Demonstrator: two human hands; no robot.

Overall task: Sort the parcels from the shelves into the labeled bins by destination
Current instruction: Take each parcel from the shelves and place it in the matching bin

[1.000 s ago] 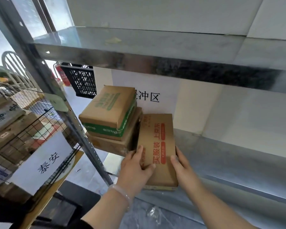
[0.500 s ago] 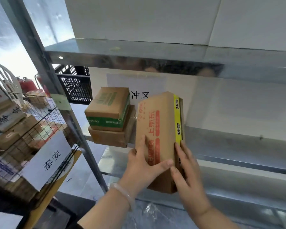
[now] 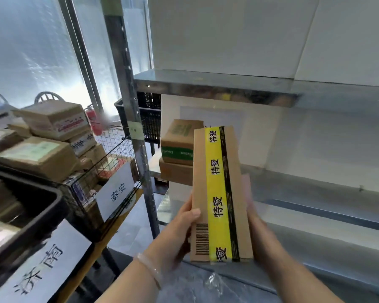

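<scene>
We find the long brown cardboard parcel with yellow tape [image 3: 220,193] held before the metal shelf [image 3: 315,193], long axis running near to far, barcode end nearest. Left hand [image 3: 179,232] and right hand [image 3: 256,226] fingers clasp its sides. At left, the wire basket [image 3: 109,171] and black bin [image 3: 42,206] hold boxes.

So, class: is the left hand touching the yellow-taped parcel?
Touching. The head view shows the left hand gripping the yellow-taped parcel, its thumb pressed onto the front face.
</scene>
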